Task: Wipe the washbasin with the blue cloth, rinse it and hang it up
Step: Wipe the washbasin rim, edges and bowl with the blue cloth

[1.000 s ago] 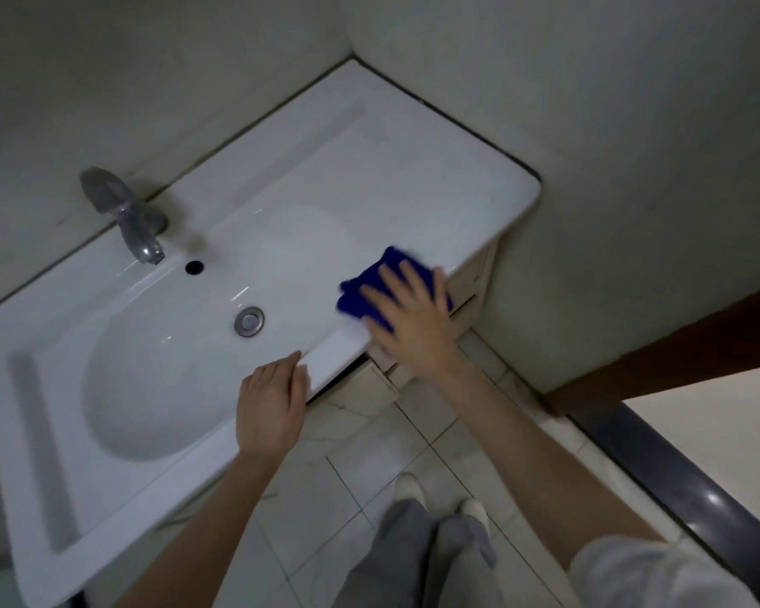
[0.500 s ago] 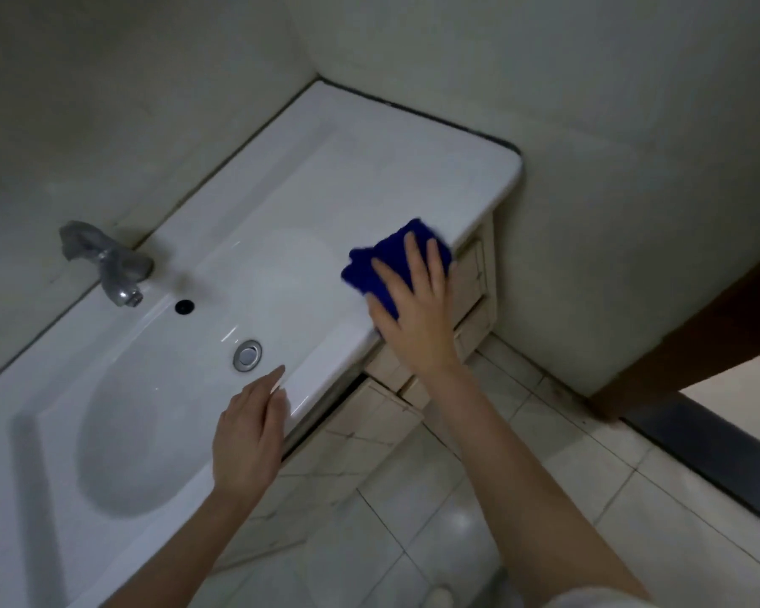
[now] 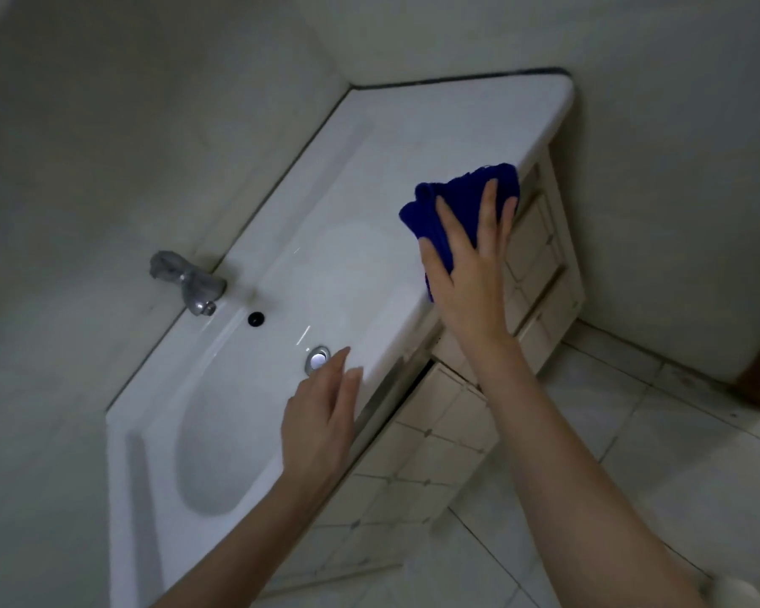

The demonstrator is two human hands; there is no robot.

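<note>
Blue cloth [image 3: 448, 212] sits bunched on the front rim of the washbasin [image 3: 413, 138], near its right end, and on my head feed the right hand [image 3: 470, 274] lies on it with fingers spread straight — pressing, not clutching. The left hand [image 3: 321, 419] is slack and holds nothing, fingers out over the front rim near the drain plug [image 3: 317, 358] — contact I can't judge.
</note>
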